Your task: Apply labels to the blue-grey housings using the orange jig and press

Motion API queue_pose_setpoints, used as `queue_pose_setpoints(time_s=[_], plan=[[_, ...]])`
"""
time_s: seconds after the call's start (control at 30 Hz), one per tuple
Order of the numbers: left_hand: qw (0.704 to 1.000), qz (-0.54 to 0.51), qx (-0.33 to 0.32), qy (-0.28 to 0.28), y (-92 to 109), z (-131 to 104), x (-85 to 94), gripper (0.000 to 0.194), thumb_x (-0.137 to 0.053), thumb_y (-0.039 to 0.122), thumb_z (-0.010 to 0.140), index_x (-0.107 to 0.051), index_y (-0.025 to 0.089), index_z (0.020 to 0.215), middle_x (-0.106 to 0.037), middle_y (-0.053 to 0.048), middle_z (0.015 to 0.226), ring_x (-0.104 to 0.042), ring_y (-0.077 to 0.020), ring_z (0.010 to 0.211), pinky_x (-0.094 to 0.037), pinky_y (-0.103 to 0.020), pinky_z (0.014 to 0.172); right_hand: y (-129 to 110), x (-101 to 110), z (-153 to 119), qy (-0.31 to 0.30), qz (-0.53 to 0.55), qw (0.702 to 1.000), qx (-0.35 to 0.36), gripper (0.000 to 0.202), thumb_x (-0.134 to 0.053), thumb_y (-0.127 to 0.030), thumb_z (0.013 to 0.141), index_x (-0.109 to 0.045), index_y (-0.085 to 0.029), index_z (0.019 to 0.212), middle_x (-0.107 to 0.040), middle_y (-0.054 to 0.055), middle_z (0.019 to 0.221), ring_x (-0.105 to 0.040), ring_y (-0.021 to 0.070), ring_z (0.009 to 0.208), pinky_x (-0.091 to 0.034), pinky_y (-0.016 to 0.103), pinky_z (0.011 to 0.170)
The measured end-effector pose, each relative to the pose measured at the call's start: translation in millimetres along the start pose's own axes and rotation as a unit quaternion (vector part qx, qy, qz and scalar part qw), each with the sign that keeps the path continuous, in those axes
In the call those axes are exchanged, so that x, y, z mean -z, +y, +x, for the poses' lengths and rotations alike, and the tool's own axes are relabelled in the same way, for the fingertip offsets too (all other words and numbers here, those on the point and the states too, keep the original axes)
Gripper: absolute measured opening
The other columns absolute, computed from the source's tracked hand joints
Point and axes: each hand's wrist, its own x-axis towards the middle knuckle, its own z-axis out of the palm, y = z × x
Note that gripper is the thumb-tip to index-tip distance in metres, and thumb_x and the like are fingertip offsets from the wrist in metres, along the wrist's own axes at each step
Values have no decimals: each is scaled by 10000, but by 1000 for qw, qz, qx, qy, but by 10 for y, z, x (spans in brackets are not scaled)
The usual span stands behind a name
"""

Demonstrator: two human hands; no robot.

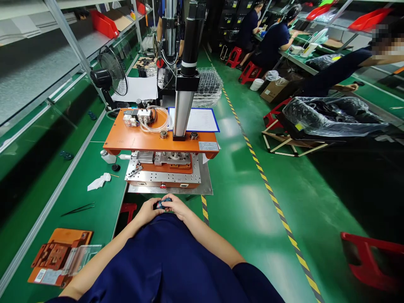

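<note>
Close to my lap, my left hand and my right hand are both closed on one small dark blue part. Fingers cover much of it, so its exact kind is hidden. Just beyond my hands stands a press machine with an orange top plate, a tall cylinder and a drilled metal base. A red button sits on the front of the base. Tweezers lie on the green bench to the left.
On the left bench are an orange fixture, a white cloth, a white bottle and a black fan. A clipboard rests behind the cylinder. Co-workers sit at the right, near a plastic-lined bin and a red stool.
</note>
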Motion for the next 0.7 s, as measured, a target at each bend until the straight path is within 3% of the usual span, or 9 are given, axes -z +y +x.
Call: queue_pose_setpoints(time_s=[0.7], plan=[[1000, -1, -5, 9, 45, -13, 1, 488, -814, 266, 697, -709, 187, 1167, -735, -106, 1192, -672, -269, 1102, -486, -382, 1014, -14, 10, -7, -3, -5, 1000, 4, 418, -861, -375, 574, -632, -210, 881, -647, -30, 731, -554, 103, 598, -431, 252, 609]])
